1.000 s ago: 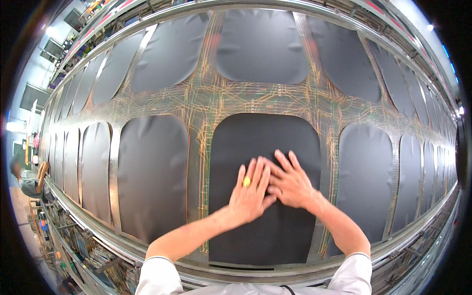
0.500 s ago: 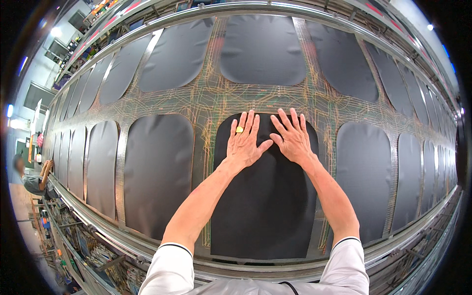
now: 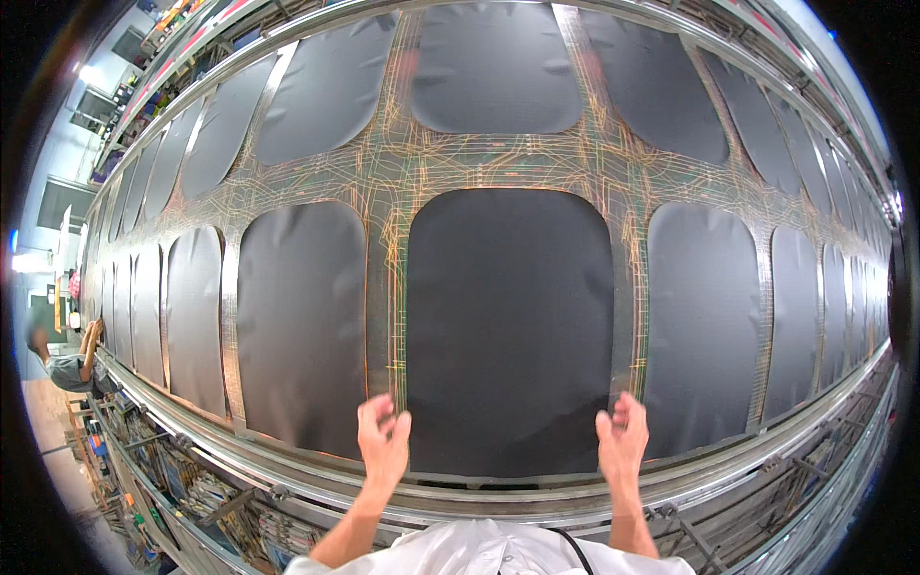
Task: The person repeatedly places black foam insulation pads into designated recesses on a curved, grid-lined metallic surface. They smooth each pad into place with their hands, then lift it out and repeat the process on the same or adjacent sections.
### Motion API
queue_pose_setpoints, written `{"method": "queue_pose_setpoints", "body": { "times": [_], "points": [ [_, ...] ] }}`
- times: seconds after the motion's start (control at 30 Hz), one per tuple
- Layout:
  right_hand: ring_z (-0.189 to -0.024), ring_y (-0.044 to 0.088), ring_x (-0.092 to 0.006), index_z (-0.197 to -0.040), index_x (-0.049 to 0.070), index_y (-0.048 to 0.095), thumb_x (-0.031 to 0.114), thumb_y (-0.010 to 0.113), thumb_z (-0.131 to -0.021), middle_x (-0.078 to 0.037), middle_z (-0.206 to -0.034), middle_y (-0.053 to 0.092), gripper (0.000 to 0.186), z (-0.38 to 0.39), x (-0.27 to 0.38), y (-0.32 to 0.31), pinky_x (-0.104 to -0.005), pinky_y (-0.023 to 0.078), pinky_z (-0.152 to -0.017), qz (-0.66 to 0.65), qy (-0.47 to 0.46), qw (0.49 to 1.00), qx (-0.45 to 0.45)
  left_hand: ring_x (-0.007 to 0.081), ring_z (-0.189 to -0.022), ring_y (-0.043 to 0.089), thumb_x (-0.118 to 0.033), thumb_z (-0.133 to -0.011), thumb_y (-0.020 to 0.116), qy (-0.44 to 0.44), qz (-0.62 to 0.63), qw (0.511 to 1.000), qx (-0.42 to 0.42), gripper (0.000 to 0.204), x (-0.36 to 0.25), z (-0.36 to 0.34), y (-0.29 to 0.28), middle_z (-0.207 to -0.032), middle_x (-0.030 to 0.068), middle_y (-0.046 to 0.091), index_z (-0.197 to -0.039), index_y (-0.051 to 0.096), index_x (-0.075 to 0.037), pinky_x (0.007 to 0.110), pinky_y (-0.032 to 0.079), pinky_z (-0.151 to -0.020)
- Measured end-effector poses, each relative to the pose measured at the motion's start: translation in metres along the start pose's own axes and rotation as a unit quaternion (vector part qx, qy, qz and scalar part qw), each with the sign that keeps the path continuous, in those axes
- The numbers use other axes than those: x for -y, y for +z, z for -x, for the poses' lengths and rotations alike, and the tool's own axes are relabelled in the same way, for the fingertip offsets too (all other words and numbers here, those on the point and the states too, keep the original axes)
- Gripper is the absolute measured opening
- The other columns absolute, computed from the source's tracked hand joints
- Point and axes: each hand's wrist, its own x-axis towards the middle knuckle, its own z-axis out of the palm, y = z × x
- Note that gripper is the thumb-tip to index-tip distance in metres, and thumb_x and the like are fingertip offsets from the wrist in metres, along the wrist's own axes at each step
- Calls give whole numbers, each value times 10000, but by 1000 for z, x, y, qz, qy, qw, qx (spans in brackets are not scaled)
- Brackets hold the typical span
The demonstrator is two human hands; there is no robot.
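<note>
A black sheet [image 3: 510,326] with rounded far corners lies flat on the long table straight in front of me. Near its lower left edge is my left hand [image 3: 383,441], palm turned inward, fingers bent and thumb apart, with nothing visible in it. My right hand [image 3: 623,441] mirrors it by the lower right edge, its fingers loosely curled and also holding nothing. Whether either hand touches the sheet or the table is hard to tell. The table surface [image 3: 498,165] around the sheet carries many orange and green lines.
Similar black sheets, such as one to the left [image 3: 303,326] and one to the right [image 3: 701,321], lie in two rows along the table. A metal rail [image 3: 498,500] runs along the near edge. Another person [image 3: 69,369] stands at the far left end. Cluttered shelves [image 3: 225,498] sit below the rail.
Both hands have left the far end of the middle sheet and come back toward me, moving apart to its two sides. Their flat, spread fingers are now bent.
</note>
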Motion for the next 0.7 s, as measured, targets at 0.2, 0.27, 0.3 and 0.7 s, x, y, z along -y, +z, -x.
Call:
{"method": "queue_pose_setpoints", "body": {
  "times": [0.2, 0.27, 0.3, 0.7],
  "points": [
    [-852, 560, -180, -1241, -16, 545, 24, 707, -818, -99, -1053, 536, 455, 52, -30, 7, -295, 536, -692, -54, 48, 997, -22, 218, -1056, 556, -100, -818, 716, -12, -71, 997, -13, 470, 4, 47, -5, -1177, 123, 522, -1237, 535, 9, 353, 546, -858],
    [-797, 563, -176, -1218, -21, 560, 40, 712, -817, -100, -1042, 553, 433, 50, -29, 8, -300, 528, -690, -121, 105, 987, -22, 219, -1010, 576, -92, -812, 717, 45, -122, 991, -13, 479, 18, 42, -10, -1149, 136, 542, -1239, 530, 17, 356, 556, -845],
    [-734, 561, -170, -1171, -27, 592, 73, 712, -823, -99, -988, 597, 381, 43, -43, 9, -308, 512, -687, -32, 22, 999, -28, 206, -867, 628, -114, -817, 726, -54, -22, 998, -2, 470, 12, 40, -7, -1130, 150, 560, -1223, 537, 26, 328, 597, -719],
    [-694, 680, -297, -923, 9, 682, 385, 647, -927, -127, -768, 682, 378, 92, -60, -21, -452, 577, -712, -118, 305, 932, 157, 277, -699, 723, -256, -917, 674, -283, 121, 911, 275, 385, 12, 29, -17, -906, 201, 715, -1100, 616, 78, 327, 599, -576]
  ]
}}
